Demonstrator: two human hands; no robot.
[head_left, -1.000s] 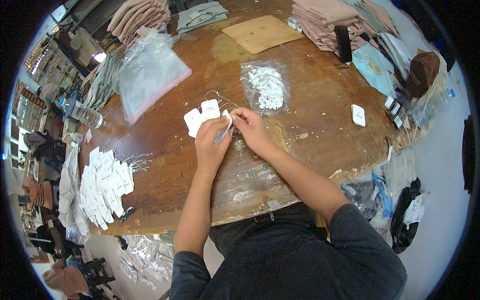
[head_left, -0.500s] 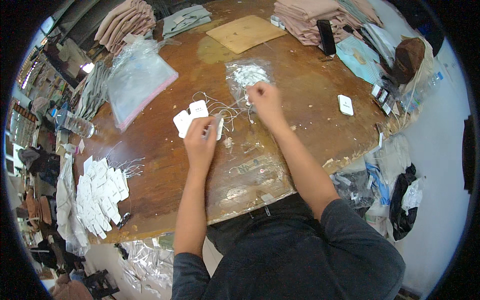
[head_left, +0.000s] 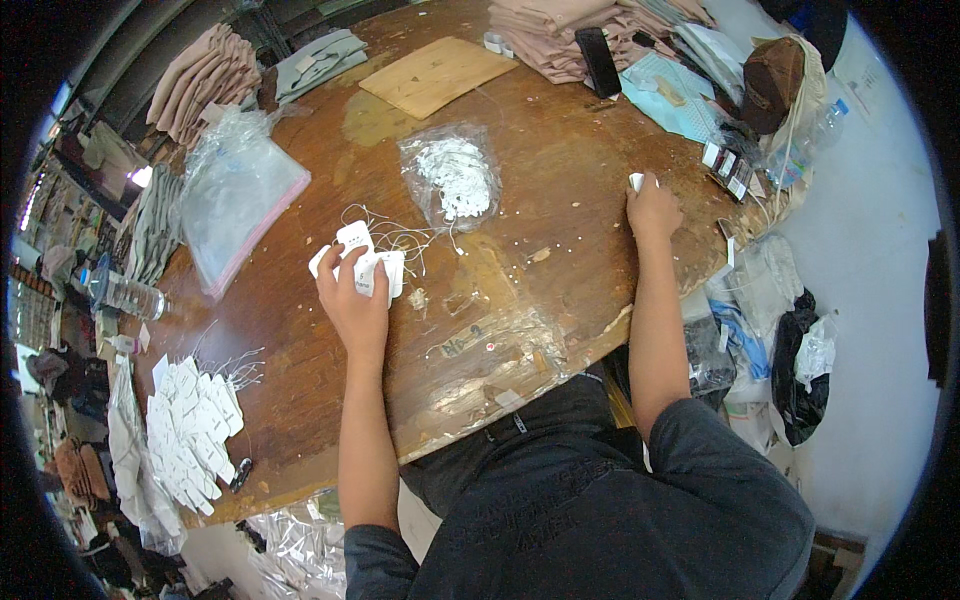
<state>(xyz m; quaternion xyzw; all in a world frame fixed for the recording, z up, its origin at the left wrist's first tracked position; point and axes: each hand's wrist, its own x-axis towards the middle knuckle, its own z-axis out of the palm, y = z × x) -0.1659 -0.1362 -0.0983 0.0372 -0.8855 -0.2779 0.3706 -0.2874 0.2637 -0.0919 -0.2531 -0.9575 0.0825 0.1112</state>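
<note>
My left hand (head_left: 357, 305) rests with spread fingers on a small group of white hang tags (head_left: 354, 236), whose thin white strings trail to the right. At the right side of the table, my right hand (head_left: 655, 212) closes over a small white stack of tags (head_left: 637, 181); the hand covers most of it. Between the hands, farther back, lies a clear plastic bag (head_left: 418, 165) of white tag strings (head_left: 461, 178). A bigger heap of white hang tags (head_left: 188, 425) with strings lies at the near left.
Clear plastic bags (head_left: 235, 200) lie at the left, near a water bottle (head_left: 135, 297). Folded pink garments (head_left: 205, 85), grey-green garments (head_left: 322, 65) and a tan board (head_left: 440, 75) are at the back. A black phone (head_left: 598, 62) and a brown cap (head_left: 770, 85) are at the far right.
My right hand has moved from the bag of strings to the small stack at the right. My left hand's fingers have spread over the tags. The whole view has shifted slightly.
</note>
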